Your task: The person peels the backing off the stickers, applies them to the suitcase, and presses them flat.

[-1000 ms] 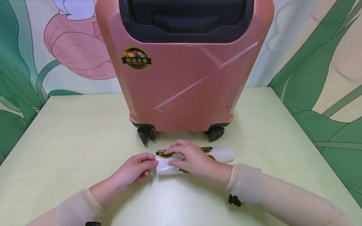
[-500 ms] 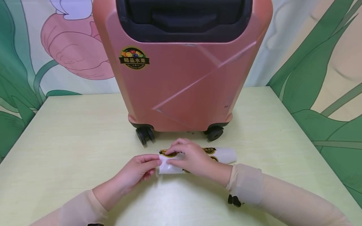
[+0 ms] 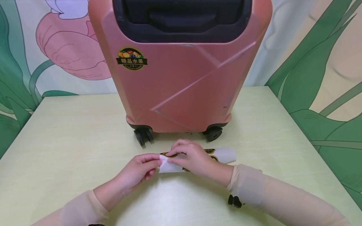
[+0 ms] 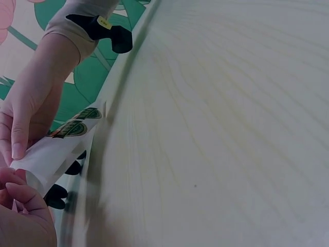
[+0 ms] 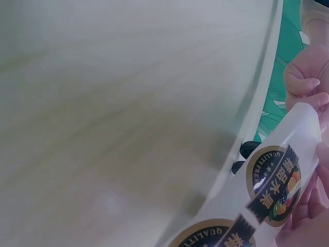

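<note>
A curled white sticker sheet [image 3: 226, 155] printed with round black-and-gold fruit labels is held above the table in front of the suitcase. My left hand [image 3: 135, 171] pinches its left end between thumb and fingers. Over the middle of the sheet, my right hand [image 3: 192, 157] has its thumb and forefinger on a sticker [image 3: 171, 155] near that end, partly covering it. The right wrist view shows a printed sticker [image 5: 275, 185] on the sheet up close. Whether a sticker edge is lifted cannot be made out.
An upright pink suitcase [image 3: 181, 88] with black wheels [image 3: 214, 134] stands on the pale table [image 3: 70, 131] just beyond the hands. One matching sticker [image 3: 131, 58] is on its upper left front. A cartoon plant-patterned backdrop [image 3: 333, 78] hangs behind and at the sides.
My left hand and the sheet's left end have shifted slightly right, closer to my right hand. Less of the sticker under the right fingers shows. The suitcase appears slightly further left in view.
</note>
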Motion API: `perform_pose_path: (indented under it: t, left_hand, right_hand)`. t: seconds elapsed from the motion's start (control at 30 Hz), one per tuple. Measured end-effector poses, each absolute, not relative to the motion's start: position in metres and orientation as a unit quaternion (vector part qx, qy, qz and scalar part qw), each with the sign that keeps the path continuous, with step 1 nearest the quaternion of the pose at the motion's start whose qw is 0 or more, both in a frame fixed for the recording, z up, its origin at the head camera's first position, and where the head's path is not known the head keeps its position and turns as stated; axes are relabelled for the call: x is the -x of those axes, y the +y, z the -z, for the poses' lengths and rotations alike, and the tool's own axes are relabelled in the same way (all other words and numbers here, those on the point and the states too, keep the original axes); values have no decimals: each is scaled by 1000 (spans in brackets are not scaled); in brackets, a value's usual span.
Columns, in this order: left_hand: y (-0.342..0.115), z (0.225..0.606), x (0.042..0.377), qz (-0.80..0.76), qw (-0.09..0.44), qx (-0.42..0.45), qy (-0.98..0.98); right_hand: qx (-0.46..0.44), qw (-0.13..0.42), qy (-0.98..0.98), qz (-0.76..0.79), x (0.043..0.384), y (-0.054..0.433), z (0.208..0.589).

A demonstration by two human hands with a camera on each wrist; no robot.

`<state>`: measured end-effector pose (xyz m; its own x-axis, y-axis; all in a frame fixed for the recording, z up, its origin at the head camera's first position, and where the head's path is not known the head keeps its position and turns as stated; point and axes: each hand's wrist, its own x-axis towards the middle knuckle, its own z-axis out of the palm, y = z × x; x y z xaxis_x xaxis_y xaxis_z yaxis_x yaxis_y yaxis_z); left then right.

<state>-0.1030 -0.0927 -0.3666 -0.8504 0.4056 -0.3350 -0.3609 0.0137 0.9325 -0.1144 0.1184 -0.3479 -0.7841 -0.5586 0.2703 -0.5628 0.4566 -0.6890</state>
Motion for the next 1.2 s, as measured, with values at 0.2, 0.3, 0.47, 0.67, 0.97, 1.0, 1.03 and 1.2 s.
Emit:
perform_pose_path:
  t: [0.2,0.3,0.47,0.67,0.97,1.0,1.03,1.2]
  left_hand:
    - [-93,366,103,-700,272,-18,660]
    - [-93,366,102,-698,271,-17,663]
    - [-92,366,102,-694,267,-16,668]
    - [-93,366,101,-694,266,-16,669]
    - [-94,365,99,-694,261,-19,671]
    - [-94,365,99,-694,260,-19,671]
    - [-94,365,99,-694,260,-20,671]
    - [-94,367,98,-694,261,-23,671]
  right_hand:
    - [-319,-12,-855,-410,116,120,348]
    - [-314,-15,-853,-416,116,121,347]
    - [-311,-13,-846,-433,120,122,348]
    - [-297,-25,-844,-446,122,122,344]
    - [-270,-42,-833,-481,122,124,344]
    - [-268,-43,-832,-483,122,124,345]
    - [-269,-42,-830,-486,122,125,345]
    - [-266,-40,-823,-500,122,126,346]
